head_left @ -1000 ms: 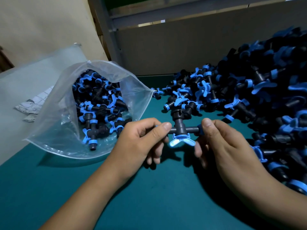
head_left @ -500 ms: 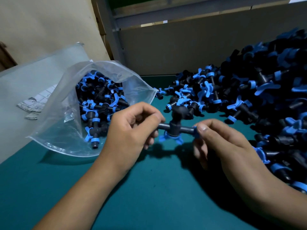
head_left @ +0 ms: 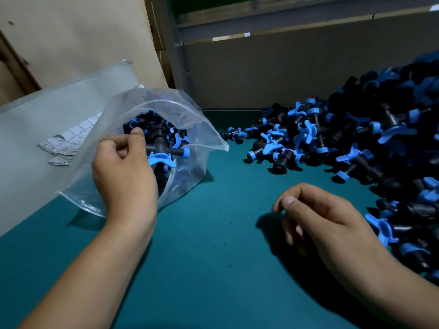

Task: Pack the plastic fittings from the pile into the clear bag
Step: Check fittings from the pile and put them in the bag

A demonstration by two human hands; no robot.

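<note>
A clear plastic bag (head_left: 202,136) lies on its side at the left with its mouth open toward me, holding several black-and-blue fittings. My left hand (head_left: 123,172) is at the bag's mouth and pinches one end of a black T-shaped fitting with a blue clip (head_left: 166,153), which hangs inside the opening. My right hand (head_left: 318,217) hovers over the green table with loosely curled fingers and holds nothing. The big pile of black-and-blue fittings (head_left: 356,143) fills the right side, its edge just right of my right hand.
The green tabletop (head_left: 213,245) lies between my hands. A flat stack of clear bags (head_left: 47,110) with a printed paper (head_left: 69,141) sits behind the open bag. A grey wall panel (head_left: 285,74) and a beige board (head_left: 83,39) close the back.
My right hand let go of the T-shaped fitting and dropped back toward me. My left hand carried the fitting leftward into the mouth of the bag.
</note>
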